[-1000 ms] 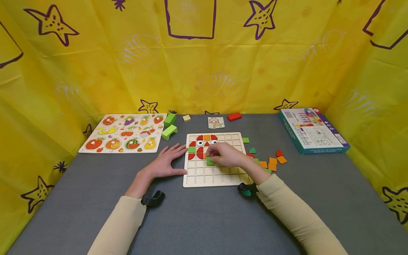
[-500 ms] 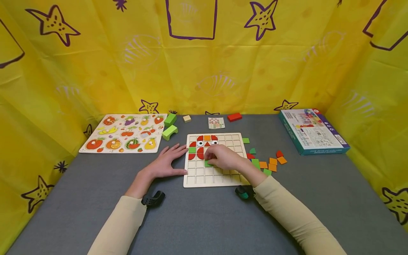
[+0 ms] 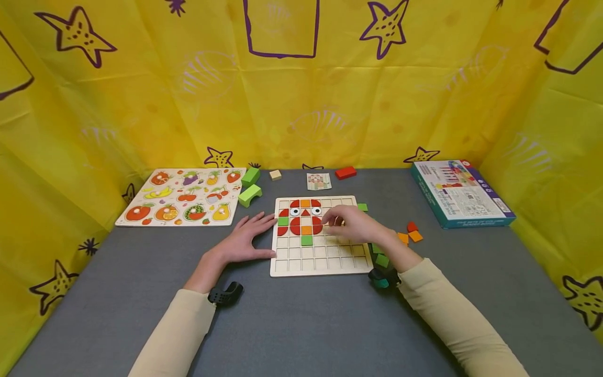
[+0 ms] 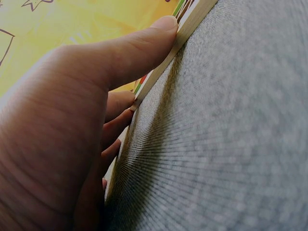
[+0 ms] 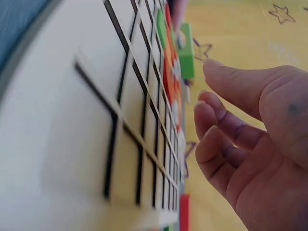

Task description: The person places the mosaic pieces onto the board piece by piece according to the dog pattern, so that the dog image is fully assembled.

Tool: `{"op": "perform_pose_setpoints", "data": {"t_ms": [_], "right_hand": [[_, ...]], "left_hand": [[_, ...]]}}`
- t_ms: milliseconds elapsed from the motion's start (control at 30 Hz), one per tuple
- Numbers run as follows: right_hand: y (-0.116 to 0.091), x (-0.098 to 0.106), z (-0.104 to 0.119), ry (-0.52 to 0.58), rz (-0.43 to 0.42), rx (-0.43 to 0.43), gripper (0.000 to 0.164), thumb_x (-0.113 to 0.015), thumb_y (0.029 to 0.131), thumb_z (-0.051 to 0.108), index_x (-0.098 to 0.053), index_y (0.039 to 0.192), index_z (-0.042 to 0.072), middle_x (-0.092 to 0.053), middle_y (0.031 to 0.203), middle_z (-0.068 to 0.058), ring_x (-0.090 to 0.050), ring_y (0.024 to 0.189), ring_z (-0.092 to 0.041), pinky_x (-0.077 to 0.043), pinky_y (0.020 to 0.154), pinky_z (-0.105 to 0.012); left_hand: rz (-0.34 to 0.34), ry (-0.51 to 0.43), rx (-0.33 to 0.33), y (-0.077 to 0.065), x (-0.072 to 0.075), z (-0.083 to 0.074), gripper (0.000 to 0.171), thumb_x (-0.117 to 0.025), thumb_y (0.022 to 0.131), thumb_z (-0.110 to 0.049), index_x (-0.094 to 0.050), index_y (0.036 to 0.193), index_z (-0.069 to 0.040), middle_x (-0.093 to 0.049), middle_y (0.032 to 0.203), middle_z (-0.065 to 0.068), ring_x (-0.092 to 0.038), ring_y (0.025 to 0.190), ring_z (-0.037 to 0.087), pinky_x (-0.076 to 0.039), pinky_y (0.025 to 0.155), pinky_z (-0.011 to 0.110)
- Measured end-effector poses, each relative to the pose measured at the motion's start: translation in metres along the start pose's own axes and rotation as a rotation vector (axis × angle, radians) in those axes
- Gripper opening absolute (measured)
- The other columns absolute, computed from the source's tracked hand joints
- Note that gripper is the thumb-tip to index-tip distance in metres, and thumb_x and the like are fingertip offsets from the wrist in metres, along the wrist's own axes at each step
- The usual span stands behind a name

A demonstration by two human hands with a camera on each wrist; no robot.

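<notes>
A pale wooden grid board [image 3: 288, 268] lies on the grey table, with red, orange, green and eye-marked tiles set into a face-like pattern at its upper left. One green square tile [image 3: 306, 240] sits in a cell below the orange one. My left hand [image 3: 246, 241] rests at the board's left edge, thumb and fingers spread and touching the rim, as the left wrist view confirms. My right hand [image 3: 355, 225] hovers over the board's right part. In the right wrist view this hand [image 5: 255, 149] has loosely bent fingers, apart from the thumb, with nothing between them.
Loose green tiles [image 3: 382, 260] and orange tiles [image 3: 415, 236] lie right of the board, partly behind my right arm. Behind are a small picture card [image 3: 319, 181], a red block [image 3: 346, 172] and green blocks [image 3: 250, 196]. A fruit puzzle [image 3: 165, 202] lies left, a box [image 3: 464, 193] right.
My right hand has let go of the green square tile, now lying in the grid, and has moved up and to the right. My left hand stays at the board's edge.
</notes>
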State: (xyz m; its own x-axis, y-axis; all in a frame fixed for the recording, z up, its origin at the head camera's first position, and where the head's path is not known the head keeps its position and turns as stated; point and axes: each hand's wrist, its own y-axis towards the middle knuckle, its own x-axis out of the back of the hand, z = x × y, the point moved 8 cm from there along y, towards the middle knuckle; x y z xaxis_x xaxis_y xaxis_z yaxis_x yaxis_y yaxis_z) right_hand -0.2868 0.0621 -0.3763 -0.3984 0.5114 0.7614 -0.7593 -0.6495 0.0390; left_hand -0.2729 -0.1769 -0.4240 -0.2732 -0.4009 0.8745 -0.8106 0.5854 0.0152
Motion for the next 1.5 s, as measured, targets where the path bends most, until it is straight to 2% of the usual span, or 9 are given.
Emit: {"op": "perform_pose_setpoints", "data": {"t_ms": [367,500,600,767,1000,1167,1300,1500], "right_hand": [[-0.029,0.032,-0.034,0.018,-0.025,-0.116,0.023,-0.072,0.095,0.010,-0.068,0.116,0.002,-0.063,0.094,-0.003,-0.058,0.086,-0.022,-0.050,0.075,-0.037],[-0.041,0.042,-0.047,0.003,-0.026,-0.171,0.023,-0.073,0.094,0.010,-0.068,0.115,0.003,-0.063,0.093,-0.003,-0.057,0.086,-0.022,-0.050,0.076,-0.037],[-0.049,0.046,-0.055,-0.014,-0.012,-0.175,0.022,-0.074,0.093,0.010,-0.068,0.113,0.002,-0.064,0.093,-0.003,-0.057,0.085,-0.022,-0.051,0.077,-0.037],[-0.063,0.046,-0.067,-0.033,0.023,-0.189,0.021,-0.076,0.092,0.013,-0.069,0.109,0.002,-0.066,0.095,-0.002,-0.057,0.084,-0.020,-0.050,0.079,-0.037],[-0.072,0.043,-0.075,-0.077,0.070,-0.218,0.019,-0.079,0.090,0.016,-0.070,0.102,0.005,-0.064,0.091,-0.001,-0.056,0.080,-0.019,-0.050,0.074,-0.035],[-0.074,0.038,-0.078,-0.091,0.105,-0.232,0.021,-0.080,0.088,0.017,-0.071,0.103,0.004,-0.062,0.092,-0.002,-0.056,0.080,-0.019,-0.051,0.074,-0.033],[-0.072,0.034,-0.077,-0.092,0.115,-0.203,0.022,-0.080,0.089,0.016,-0.071,0.104,0.003,-0.062,0.091,-0.002,-0.055,0.079,-0.019,-0.051,0.072,-0.033],[-0.071,0.034,-0.077,-0.084,0.095,-0.200,0.014,-0.077,0.091,0.011,-0.067,0.099,0.007,-0.061,0.088,-0.001,-0.055,0.080,-0.019,-0.049,0.073,-0.035]], "left_hand": [[0.001,0.003,-0.001,0.001,-0.001,0.001,0.095,-0.075,0.084,-0.054,-0.035,0.158,-0.011,-0.029,0.164,0.008,-0.014,0.152,0.034,-0.004,0.117,0.059],[0.005,0.007,-0.001,0.001,0.000,0.001,0.095,-0.075,0.084,-0.055,-0.035,0.158,-0.011,-0.029,0.163,0.008,-0.014,0.152,0.035,-0.004,0.117,0.059],[0.003,0.009,0.001,0.001,0.000,0.001,0.095,-0.075,0.084,-0.055,-0.035,0.158,-0.011,-0.029,0.163,0.008,-0.014,0.152,0.034,-0.004,0.118,0.059],[0.000,0.011,-0.001,0.001,0.000,0.002,0.095,-0.076,0.084,-0.054,-0.036,0.158,-0.011,-0.029,0.163,0.009,-0.014,0.152,0.034,-0.004,0.118,0.058],[0.003,0.009,-0.001,0.001,-0.001,0.002,0.095,-0.075,0.084,-0.055,-0.035,0.158,-0.011,-0.029,0.164,0.008,-0.014,0.152,0.034,-0.003,0.118,0.058],[0.004,0.004,0.000,0.000,0.000,0.002,0.095,-0.075,0.084,-0.055,-0.035,0.158,-0.010,-0.029,0.164,0.008,-0.014,0.152,0.034,-0.003,0.118,0.059],[0.006,0.002,0.005,0.000,0.000,0.002,0.095,-0.075,0.085,-0.056,-0.035,0.158,-0.010,-0.028,0.164,0.008,-0.014,0.152,0.034,-0.003,0.118,0.059],[0.012,0.005,0.016,0.000,-0.001,0.003,0.095,-0.074,0.085,-0.057,-0.035,0.158,-0.011,-0.028,0.164,0.008,-0.013,0.152,0.033,-0.003,0.118,0.059]]}}
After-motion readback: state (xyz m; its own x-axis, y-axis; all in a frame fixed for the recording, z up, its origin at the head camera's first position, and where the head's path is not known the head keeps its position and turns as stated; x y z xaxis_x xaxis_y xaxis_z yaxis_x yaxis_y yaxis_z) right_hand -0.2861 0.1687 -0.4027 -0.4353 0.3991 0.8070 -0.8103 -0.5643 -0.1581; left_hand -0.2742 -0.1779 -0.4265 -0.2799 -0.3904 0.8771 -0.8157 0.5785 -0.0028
